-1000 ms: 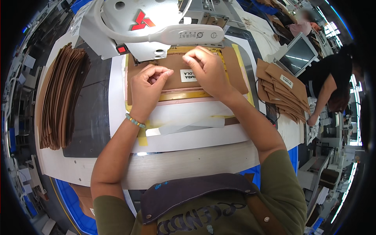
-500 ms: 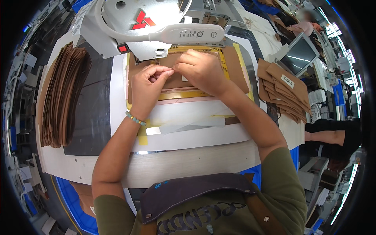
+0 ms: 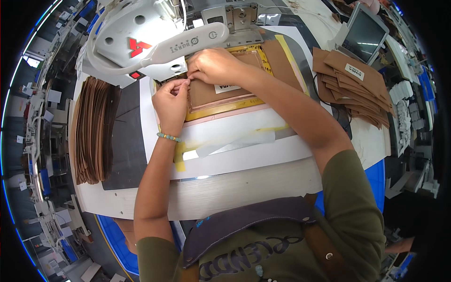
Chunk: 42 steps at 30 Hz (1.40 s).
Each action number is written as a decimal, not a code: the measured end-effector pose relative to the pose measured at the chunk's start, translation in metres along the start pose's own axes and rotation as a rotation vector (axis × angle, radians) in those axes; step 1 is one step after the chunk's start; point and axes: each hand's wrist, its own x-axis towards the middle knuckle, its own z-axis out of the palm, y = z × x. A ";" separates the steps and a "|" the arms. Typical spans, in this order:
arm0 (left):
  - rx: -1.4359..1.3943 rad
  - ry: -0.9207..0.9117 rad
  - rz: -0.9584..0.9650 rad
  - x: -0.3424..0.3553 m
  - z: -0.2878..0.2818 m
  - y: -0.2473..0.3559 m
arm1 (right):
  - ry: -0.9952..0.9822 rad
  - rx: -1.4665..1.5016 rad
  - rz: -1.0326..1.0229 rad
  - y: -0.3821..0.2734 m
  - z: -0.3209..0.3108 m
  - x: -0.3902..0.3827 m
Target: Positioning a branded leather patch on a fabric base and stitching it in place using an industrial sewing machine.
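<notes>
Dark apron flap (image 3: 249, 218): at the near edge, lying across the front of the green shirt (image 3: 352, 188).
Blue bins: one at near left (image 3: 115, 249) with brown pieces in it, another at near right (image 3: 373, 188), both beside the table.
Table (image 3: 244, 185): pale wood, its near edge running between the forearms and the apron flap.
White sheet (image 3: 277, 155): spread on the table, a translucent strip (image 3: 239, 143) and bits of yellow tape (image 3: 180, 166) on its near part.
Left hand (image 3: 170, 105): fingers curled, thumb and forefinger tips together at the left side of the brown panel; a beaded bracelet (image 3: 168, 137) circles the wrist.
Brown panel (image 3: 204, 96): flat within the yellow frame (image 3: 225, 107) on the white sheet, its white label (image 3: 225, 89) partly hidden by the right hand.
Right hand (image 3: 213, 68): reaching left over the panel, fingers bent, tips meeting the left hand's; I cannot tell whether either hand grips something thin.
Left stack (image 3: 94, 136): many brown pieces packed in a long row.
Right stack (image 3: 338, 63): brown pieces fanned loosely, the uppermost labelled.
Machine (image 3: 117, 42): white, just beyond the hands at far left, with a pale handle-shaped bar (image 3: 188, 44) across its front.
Screen (image 3: 364, 35): tilted, far right, beyond the right stack.
</notes>
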 end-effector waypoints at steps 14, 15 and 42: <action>0.079 0.158 -0.171 0.004 0.018 0.000 | 0.178 0.463 0.346 0.023 0.021 -0.009; 0.083 0.158 -0.171 0.004 0.019 0.000 | 0.168 0.436 0.354 0.020 0.021 -0.010; 0.067 0.170 -0.248 0.008 0.019 -0.008 | 0.182 0.430 0.336 0.018 0.022 -0.011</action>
